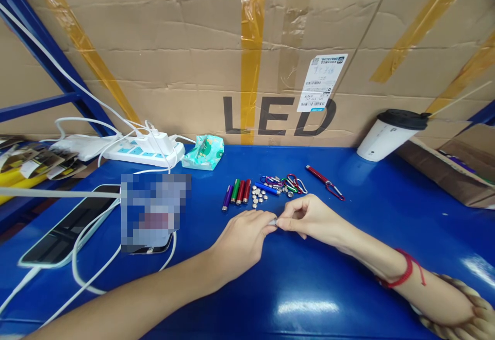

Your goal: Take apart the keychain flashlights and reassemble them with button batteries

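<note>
Over the blue table, my left hand (242, 234) is closed around a small silver-coloured tube end (273, 222); most of it is hidden in the fingers. Fingertips of my right hand (311, 219) pinch at the tip of that piece, and what lies between them is too small to make out. Just beyond my hands are scattered several button cells (260, 196). Left of these stand in a row a purple tube (227, 198), a green tube (235, 192) and red tubes (246, 192). Behind the cells lie a blue tube (267, 189) and several carabiners (296, 183).
A red penlight (319, 175) with a carabiner lies farther right. At the back stand a lidded paper cup (386, 136), a tissue pack (203, 152) and a power strip (143, 152). Phones (69, 226) and white cables cover the left side. A large cardboard box (174, 72) forms the back.
</note>
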Demonstrator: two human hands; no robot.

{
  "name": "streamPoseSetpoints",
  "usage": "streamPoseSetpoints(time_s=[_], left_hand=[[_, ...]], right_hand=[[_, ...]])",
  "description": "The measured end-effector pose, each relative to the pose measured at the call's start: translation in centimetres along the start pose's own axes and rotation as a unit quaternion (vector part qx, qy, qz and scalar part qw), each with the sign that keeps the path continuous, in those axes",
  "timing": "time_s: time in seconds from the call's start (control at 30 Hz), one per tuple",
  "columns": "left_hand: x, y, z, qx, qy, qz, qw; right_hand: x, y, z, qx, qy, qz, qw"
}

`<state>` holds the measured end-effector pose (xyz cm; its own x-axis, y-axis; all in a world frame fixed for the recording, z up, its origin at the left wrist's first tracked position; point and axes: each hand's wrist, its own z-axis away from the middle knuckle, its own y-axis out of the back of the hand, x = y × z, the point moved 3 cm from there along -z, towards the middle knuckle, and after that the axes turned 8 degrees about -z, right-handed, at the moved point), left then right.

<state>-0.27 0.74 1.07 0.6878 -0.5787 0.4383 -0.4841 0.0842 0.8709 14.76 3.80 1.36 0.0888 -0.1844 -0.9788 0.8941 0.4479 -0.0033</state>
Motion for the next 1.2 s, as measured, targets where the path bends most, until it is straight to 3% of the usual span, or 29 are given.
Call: streamPoseSetpoints(time_s=[0.53,0.87,1.2], left_hand=[[0.28,0.52,-0.08,0.008,0.044,0.044,0.998],[-0.01,-0.16,0.15,0.015,0.019,0.025,0.999],[0.26,0.3,0.11,-0.008,0.041,0.049,0.998]], right_hand=[[-0.79,0.6,-0.03,-0.004,0.022,0.012,1.0],[-0.24,0.92,-0.32,-0.026,0.016,0.04,0.999],[-0.21,0.04,0.01,-0.025,0.004,0.051,0.998]])
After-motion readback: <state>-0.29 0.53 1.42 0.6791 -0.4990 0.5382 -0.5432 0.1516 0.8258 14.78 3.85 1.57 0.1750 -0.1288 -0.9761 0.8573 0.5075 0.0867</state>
